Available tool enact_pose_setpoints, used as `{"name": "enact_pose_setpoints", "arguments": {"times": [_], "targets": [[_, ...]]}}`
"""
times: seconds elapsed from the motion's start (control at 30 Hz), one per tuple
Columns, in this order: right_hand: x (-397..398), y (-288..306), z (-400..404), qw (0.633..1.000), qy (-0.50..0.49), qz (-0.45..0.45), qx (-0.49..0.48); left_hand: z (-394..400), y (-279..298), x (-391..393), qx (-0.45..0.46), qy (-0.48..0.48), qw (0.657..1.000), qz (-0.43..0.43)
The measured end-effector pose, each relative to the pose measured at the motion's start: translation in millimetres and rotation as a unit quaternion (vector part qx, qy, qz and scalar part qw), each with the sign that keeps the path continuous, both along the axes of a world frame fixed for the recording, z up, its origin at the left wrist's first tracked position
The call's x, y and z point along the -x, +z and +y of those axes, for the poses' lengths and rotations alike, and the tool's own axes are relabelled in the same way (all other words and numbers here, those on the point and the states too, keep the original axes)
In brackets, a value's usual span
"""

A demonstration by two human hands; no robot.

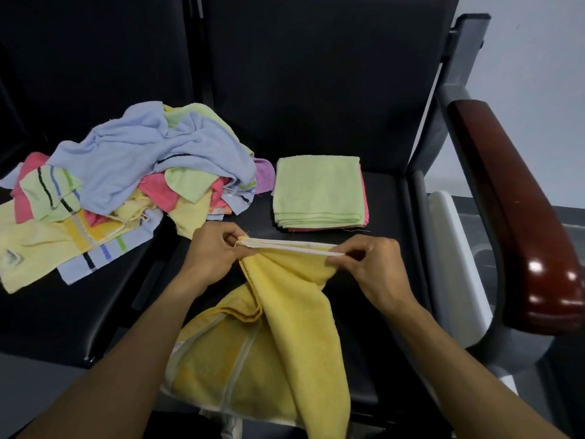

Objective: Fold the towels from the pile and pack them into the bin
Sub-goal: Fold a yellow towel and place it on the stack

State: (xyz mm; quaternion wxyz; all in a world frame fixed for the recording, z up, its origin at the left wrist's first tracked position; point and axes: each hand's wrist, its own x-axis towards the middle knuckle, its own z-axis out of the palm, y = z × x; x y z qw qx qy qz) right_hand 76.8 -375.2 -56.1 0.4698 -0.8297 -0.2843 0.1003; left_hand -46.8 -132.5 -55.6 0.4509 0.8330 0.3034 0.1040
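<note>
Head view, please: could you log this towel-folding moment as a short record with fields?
surface: black seat
in hand: yellow towel, hanging toward the person
left hand: pinches the towel's top edge at one end
right hand: pinches the same edge at the other end
folded stack: green on top, pink beneath
unfolded pile: left of the stack
bin: not identifiable

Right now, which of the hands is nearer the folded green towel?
Right. The right hand sits just below the folded green towel; the left hand is below and further left.
</note>
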Motion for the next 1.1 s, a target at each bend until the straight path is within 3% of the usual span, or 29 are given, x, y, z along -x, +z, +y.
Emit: {"name": "enact_pose_setpoints", "arguments": {"times": [0.23,0.47,0.67,0.9,1.0,1.1], "targets": [[-8.6,-4.6,2.8,0.989,-0.059,0.105,-0.089,-2.9,7.2,2.5,0.142,0.002,0.985,-0.103],[-4.3,16.0,9.5,0.981,-0.113,0.107,-0.117,-7.3,21.6,2.7,0.171,0.032,0.968,-0.179],[8.6,87.0,7.6,0.983,-0.118,0.061,-0.129,-18.1,89.2,11.6,0.092,0.038,0.972,-0.214],[41.9,232.6,-8.8,0.976,-0.081,-0.146,-0.138,-24.2,219.8,38.5,0.015,0.020,0.955,-0.296],[58.2,257.5,-14.2,0.972,-0.049,-0.222,-0.049,-33.4,244.8,51.7,-0.076,0.035,0.957,-0.277],[67.9,274.1,-20.4,0.962,-0.084,-0.250,-0.077,-44.2,257.9,59.2,-0.130,0.042,0.950,-0.280]]}}
